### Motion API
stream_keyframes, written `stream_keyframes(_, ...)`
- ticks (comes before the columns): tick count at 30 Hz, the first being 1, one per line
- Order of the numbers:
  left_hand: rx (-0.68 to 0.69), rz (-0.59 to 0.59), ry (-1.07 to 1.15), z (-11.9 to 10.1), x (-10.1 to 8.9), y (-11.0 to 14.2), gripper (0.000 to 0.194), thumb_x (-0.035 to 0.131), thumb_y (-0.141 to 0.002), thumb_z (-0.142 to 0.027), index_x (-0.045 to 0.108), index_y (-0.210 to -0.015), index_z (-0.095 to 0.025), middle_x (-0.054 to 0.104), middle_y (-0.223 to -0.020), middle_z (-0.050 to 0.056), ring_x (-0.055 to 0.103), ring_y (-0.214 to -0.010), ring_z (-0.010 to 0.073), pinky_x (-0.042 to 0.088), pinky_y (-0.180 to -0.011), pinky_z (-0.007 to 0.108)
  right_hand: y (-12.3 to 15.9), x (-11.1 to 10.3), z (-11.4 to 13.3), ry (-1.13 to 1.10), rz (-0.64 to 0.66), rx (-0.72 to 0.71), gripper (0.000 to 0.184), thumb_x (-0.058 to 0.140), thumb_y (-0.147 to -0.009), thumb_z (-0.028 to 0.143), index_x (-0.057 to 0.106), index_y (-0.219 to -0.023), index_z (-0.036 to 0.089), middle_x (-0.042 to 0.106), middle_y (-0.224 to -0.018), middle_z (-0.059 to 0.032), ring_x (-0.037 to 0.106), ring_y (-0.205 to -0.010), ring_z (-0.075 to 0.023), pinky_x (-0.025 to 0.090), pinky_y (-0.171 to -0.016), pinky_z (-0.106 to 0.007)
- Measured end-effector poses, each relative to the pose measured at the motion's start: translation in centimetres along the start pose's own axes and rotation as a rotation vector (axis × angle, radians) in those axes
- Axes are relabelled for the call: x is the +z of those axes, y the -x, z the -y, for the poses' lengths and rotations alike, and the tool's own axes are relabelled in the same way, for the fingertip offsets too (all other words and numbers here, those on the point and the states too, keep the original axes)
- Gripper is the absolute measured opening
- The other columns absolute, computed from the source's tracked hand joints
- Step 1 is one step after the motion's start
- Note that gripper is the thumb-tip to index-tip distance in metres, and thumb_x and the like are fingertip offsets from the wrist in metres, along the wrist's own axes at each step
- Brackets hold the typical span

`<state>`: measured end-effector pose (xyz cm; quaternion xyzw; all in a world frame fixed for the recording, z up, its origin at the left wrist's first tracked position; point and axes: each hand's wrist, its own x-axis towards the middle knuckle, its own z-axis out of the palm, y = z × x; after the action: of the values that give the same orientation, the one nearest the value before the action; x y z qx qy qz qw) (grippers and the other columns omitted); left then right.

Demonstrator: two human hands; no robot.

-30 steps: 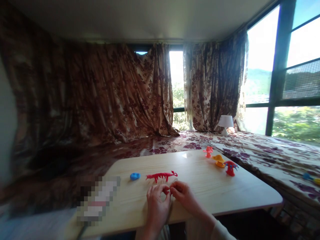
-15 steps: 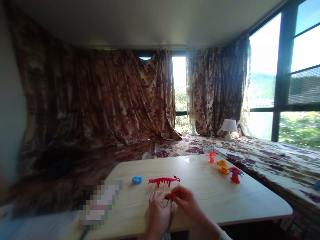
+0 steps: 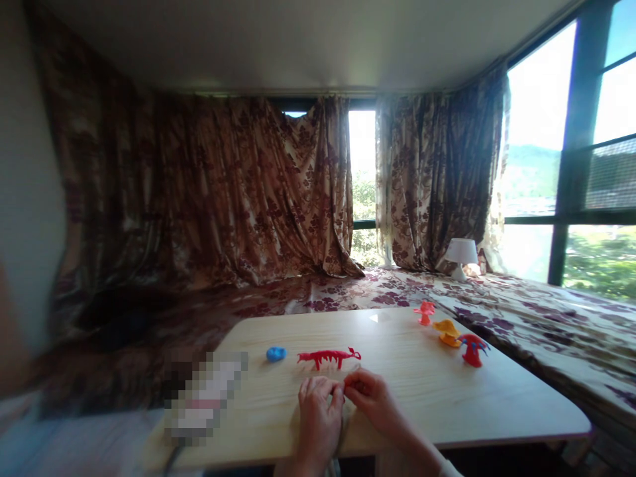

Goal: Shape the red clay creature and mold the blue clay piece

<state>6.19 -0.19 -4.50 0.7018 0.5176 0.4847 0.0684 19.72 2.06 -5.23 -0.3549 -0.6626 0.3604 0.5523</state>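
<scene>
My left hand (image 3: pixel 318 414) and my right hand (image 3: pixel 371 397) meet at the near edge of a light wooden table (image 3: pixel 447 411). Their fingertips pinch a small red piece (image 3: pixel 344 385) between them. Just beyond the hands lies a long red figure with many legs (image 3: pixel 328 357). A small blue lump (image 3: pixel 276 354) sits to the left of that figure.
At the far right of the table stand a pink-red figure (image 3: pixel 424 313), an orange one (image 3: pixel 449 332) and a red-and-blue one (image 3: pixel 472 349). Behind the table runs a floral-covered platform with a small white lamp (image 3: pixel 461 257), curtains and windows. A blurred patch (image 3: pixel 203 397) covers the table's left.
The view has shifted slightly left and up. Both hands stay together on the small red piece, with the fingers drawn a little closer.
</scene>
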Motion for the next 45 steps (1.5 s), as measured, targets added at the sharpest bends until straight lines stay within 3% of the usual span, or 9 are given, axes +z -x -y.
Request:
stream_keyframes(5,-0.01,-0.001,-0.039,0.0,0.3,0.0,0.035,0.043,-0.088,-0.029,0.064,-0.061,-0.021,0.067,-0.066,0.004,0.061,-0.073,0.0234,0.045,-0.085,0.048,0.0,0.1,-0.4,0.01,0.003,-0.018,0.017,0.066,-0.073,0.026,0.067,-0.062,0.014,0.062,-0.065,-0.003,0.058,-0.062,-0.0155,0.047,-0.059,-0.026)
stream_keyframes(9,-0.022,-0.004,-0.07,0.3,0.6,0.0,0.031,0.046,-0.085,-0.025,0.061,-0.059,-0.019,0.066,-0.067,0.006,0.06,-0.074,0.0246,0.044,-0.084,0.048,0.0,0.1,-0.4,0.022,0.001,-0.026,0.015,0.067,-0.072,0.026,0.067,-0.062,0.014,0.06,-0.064,-0.0024,0.056,-0.06,-0.0148,0.046,-0.057,-0.025)
stream_keyframes(18,0.002,0.03,-0.044,0.0,0.3,0.0,0.031,0.041,-0.087,-0.021,0.067,-0.07,-0.021,0.068,-0.074,0.005,0.061,-0.08,0.0234,0.043,-0.09,0.049,-0.2,-0.1,-0.8,0.041,-0.005,-0.02,0.018,0.07,-0.071,0.029,0.066,-0.062,0.014,0.061,-0.061,-0.0014,0.056,-0.058,-0.0138,0.045,-0.056,-0.024)
stream_keyframes(22,0.019,0.069,0.0,-0.3,-0.1,0.0,0.024,0.048,-0.085,-0.023,0.071,-0.077,-0.022,0.07,-0.076,0.004,0.062,-0.083,0.0233,0.043,-0.093,0.049,-0.1,0.0,-1.0,0.042,-0.025,-0.017,0.024,0.071,-0.071,0.036,0.063,-0.064,0.015,0.057,-0.057,0.0007,0.052,-0.053,-0.0124,0.043,-0.052,-0.023)
stream_keyframes(28,0.001,0.088,0.039,-0.4,-0.4,0.0,0.023,0.05,-0.082,-0.017,0.072,-0.08,-0.021,0.071,-0.078,0.005,0.063,-0.084,0.023,0.044,-0.092,0.047,-0.1,-0.2,-0.5,0.054,-0.033,-0.042,0.021,0.069,-0.073,0.036,0.068,-0.069,0.016,0.06,-0.068,-0.0023,0.056,-0.063,-0.0155,0.046,-0.058,-0.025)
stream_keyframes(33,-0.032,0.068,0.052,-0.4,-0.3,0.0,0.024,0.049,-0.084,-0.021,0.069,-0.072,-0.02,0.07,-0.076,0.005,0.063,-0.082,0.0228,0.044,-0.091,0.046,0.0,-0.1,-0.3,0.056,-0.02,-0.045,0.021,0.066,-0.076,0.034,0.066,-0.065,0.016,0.06,-0.066,-0.0021,0.058,-0.065,-0.0162,0.048,-0.061,-0.026)
stream_keyframes(38,-0.049,0.057,0.065,-0.4,-0.3,0.0,0.03,0.042,-0.087,-0.023,0.065,-0.068,-0.02,0.068,-0.075,0.006,0.062,-0.08,0.0224,0.044,-0.09,0.046,0.1,0.0,-0.2,0.044,0.011,-0.042,0.021,0.068,-0.076,0.037,0.068,-0.075,0.016,0.062,-0.07,-0.0027,0.06,-0.066,-0.0167,0.049,-0.06,-0.026)
stream_keyframes(45,-0.055,0.078,0.101,-0.6,-0.5,0.0,0.038,0.037,-0.089,-0.029,0.064,-0.065,-0.021,0.069,-0.075,0.006,0.062,-0.081,0.0224,0.044,-0.091,0.045,0.1,-0.1,0.3,0.023,0.055,-0.036,0.03,0.064,-0.08,0.042,0.065,-0.066,0.016,0.063,-0.067,-0.0032,0.061,-0.067,-0.0178,0.051,-0.066,-0.029)
